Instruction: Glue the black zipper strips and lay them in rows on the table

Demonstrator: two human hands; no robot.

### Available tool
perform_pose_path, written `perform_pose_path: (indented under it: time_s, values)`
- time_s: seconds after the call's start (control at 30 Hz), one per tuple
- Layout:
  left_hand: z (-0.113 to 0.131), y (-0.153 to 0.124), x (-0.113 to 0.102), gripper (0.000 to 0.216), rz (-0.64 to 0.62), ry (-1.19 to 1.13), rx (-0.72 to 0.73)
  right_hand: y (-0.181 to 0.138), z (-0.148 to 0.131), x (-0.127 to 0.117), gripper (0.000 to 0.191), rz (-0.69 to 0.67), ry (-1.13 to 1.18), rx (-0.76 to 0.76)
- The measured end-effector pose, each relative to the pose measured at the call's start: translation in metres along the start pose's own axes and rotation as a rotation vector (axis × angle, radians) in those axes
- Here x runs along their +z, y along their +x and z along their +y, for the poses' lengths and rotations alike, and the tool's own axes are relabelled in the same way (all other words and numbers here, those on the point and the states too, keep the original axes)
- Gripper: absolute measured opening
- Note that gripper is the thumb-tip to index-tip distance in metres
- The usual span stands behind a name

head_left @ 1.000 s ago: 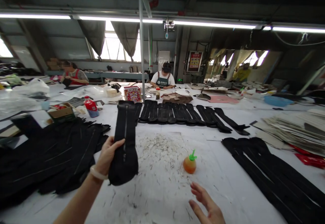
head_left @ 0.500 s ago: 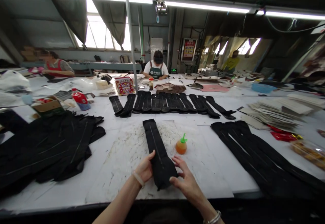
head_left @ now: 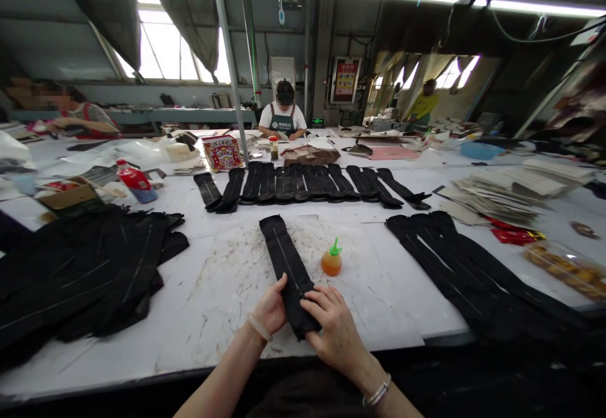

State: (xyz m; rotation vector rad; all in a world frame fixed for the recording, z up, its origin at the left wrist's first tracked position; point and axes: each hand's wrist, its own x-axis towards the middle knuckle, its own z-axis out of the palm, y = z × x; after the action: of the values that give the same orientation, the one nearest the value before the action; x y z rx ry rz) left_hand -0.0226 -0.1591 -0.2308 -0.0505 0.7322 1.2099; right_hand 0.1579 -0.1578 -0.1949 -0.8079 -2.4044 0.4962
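**At the counter's near edge: both hands on a black fabric strip**

On the white, ink-marked counter [head_left: 416, 304], straight ahead, lies flat the black fabric strip [head_left: 284, 257], pale seam line down its middle, far end angled slightly left. At its near end, pinched by the left hand [head_left: 271, 307]: grip narrow, thumb on top, fingers at the strip's left edge. Across the same end, pressed by the right hand [head_left: 334, 323]: grip loose, fingers laid flat over the cloth, clasping nothing. Just right of the strip, apart from it, stands upright the small orange bottle [head_left: 331, 261] with a green cap. Farther back, side by side, a row of black strips [head_left: 307, 184]. To the left, a heap of black fabric [head_left: 85, 266]; to the right, more long black pieces [head_left: 464, 266].
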Motion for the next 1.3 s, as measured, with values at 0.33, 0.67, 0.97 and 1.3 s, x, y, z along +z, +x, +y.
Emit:
perform_pose_path:
  time_s: [0.33, 0.67, 0.97, 1.3]
  values:
    - [-0.011, 0.006, 0.005, 0.039, 0.036, -0.019, 0.063, 0.014, 0.016, 0.035, 0.017, 0.445, 0.174, 0.305]
    - [-0.023, -0.002, 0.008, 0.020, 0.141, 0.189, 0.276, 0.004, 0.017, 0.041, 0.008, 0.609, 0.312, 0.420]
    - [-0.023, 0.011, 0.015, 0.037, 0.089, 0.071, 0.247, -0.028, 0.011, 0.045, 0.029, 0.768, 0.478, 0.616]
    - [-0.050, 0.015, 0.022, 0.038, 0.176, 0.036, 0.347, 0.003, 0.024, 0.059, 0.033, 0.822, 0.230, 0.553]
